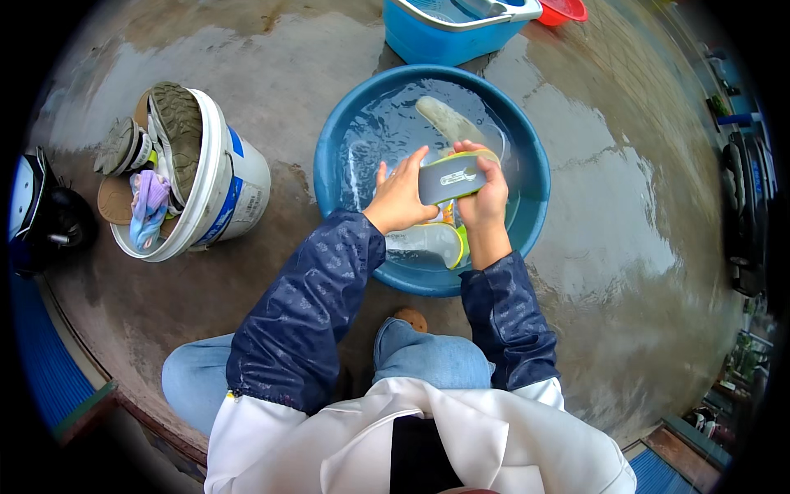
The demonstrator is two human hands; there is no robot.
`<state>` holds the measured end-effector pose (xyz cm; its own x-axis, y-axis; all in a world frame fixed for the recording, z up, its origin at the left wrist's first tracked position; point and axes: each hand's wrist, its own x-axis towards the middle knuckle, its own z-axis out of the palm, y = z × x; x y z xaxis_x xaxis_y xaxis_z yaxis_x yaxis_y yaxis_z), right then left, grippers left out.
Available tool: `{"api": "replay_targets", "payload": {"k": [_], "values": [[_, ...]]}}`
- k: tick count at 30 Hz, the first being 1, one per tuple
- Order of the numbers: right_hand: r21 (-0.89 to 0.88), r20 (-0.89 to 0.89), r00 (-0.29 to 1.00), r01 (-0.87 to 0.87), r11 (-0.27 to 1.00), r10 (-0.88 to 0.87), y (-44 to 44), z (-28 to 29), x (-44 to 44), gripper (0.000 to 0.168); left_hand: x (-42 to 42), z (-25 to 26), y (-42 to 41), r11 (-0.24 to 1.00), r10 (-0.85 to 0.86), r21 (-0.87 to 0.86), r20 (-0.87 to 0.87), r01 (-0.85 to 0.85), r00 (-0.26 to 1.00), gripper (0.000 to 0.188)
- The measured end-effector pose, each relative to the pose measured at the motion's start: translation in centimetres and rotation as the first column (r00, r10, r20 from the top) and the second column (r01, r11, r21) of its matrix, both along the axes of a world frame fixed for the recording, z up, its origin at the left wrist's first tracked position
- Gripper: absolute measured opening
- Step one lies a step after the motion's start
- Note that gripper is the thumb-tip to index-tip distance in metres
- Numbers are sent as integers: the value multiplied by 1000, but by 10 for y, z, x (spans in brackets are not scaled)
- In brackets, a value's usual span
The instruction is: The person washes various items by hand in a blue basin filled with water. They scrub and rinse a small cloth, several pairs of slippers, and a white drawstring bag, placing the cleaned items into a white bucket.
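Note:
My right hand [484, 200] grips a grey shoe insole with a yellow-green edge [447, 179] above a round blue plastic basin of water [538, 179]. My left hand [400, 196] is at the insole's left end, fingers spread and thumb below it; whether it presses on the insole is hard to tell. Under my hands in the basin lies a pale grey insole or shoe part with a yellow-green rim [426, 242]. A whitish, sole-shaped piece [449, 120] rests in the water toward the far side. Something orange and white shows partly between my hands.
Left of the basin, a white bucket [250, 185] holds several shoes [178, 133], insoles and a purple-and-blue cloth [149, 207]. A blue mop bucket [453, 40] stands just beyond the basin, with a red basin [560, 11] behind it. The concrete ground [605, 247] is wet.

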<state>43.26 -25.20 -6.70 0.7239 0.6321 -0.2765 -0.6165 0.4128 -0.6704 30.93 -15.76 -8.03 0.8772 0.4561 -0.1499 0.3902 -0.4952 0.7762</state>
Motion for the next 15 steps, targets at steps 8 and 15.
{"api": "replay_targets", "payload": {"k": [8,15], "values": [[73,-241,951,215,974,-192,-9,-13,-10,21,-9,-31,-60,946,190,-309,281,-99,941,98],[64,-336,932,168,984,-137,-7,3,-27,34,-4,-28,-83,895,419,-354,452,-273,787,90]]}}
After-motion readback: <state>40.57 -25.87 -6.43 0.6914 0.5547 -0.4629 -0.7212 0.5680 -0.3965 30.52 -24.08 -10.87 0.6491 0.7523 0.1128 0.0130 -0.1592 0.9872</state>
